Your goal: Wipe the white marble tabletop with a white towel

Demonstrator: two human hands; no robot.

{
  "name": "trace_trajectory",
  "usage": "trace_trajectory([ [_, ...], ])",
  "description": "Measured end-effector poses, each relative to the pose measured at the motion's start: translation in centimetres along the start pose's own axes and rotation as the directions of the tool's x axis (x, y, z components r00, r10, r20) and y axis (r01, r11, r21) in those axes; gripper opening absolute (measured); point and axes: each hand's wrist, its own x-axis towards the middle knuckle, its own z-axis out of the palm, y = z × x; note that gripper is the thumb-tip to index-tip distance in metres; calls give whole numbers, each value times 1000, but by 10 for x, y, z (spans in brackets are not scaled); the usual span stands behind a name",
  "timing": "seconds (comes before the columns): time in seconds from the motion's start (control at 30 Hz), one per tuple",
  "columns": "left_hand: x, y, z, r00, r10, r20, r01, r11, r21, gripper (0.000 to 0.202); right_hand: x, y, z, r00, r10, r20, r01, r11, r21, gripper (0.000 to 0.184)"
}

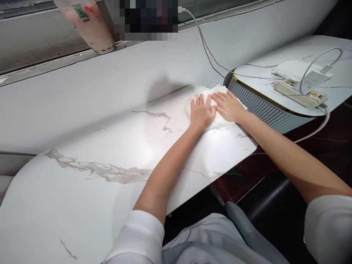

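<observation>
A white crumpled cloth [217, 90] lies at the far right end of a white marble-patterned table top [110, 154]. My left hand [202, 112] lies flat on the cloth, fingers stretched out and pointing away from me. Beside it my right hand [227, 105] also presses flat on the cloth, fingers extended to the left and touching the left hand's fingers. Most of the cloth is hidden under both palms.
A second marble-topped table [291, 51] with a ribbed grey side stands to the right, carrying a power strip [299, 93], a white charger with cable [316, 75] and a folded white cloth [291, 68]. A plastic drink cup [90, 25] stands on the window ledge at the back.
</observation>
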Motion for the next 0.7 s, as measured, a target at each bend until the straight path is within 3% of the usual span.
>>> trace_trajectory([
  [0.17,-49,31,5,994,102,-43,-101,995,9,55,-71,-16,-16,997,61,-36,-62,998,-18,64],
  [0.33,-98,46,4,983,167,-69,-166,986,20,54,-121,-42,-31,996,93,-19,-93,994,-53,63],
  [0.53,-148,48,-5,981,171,-87,-167,985,50,54,-154,-80,-43,998,62,-3,-62,992,-111,61],
  [0.7,-162,48,-7,984,148,-99,-143,988,50,54,-157,-89,-44,999,43,9,-42,992,-122,60],
])
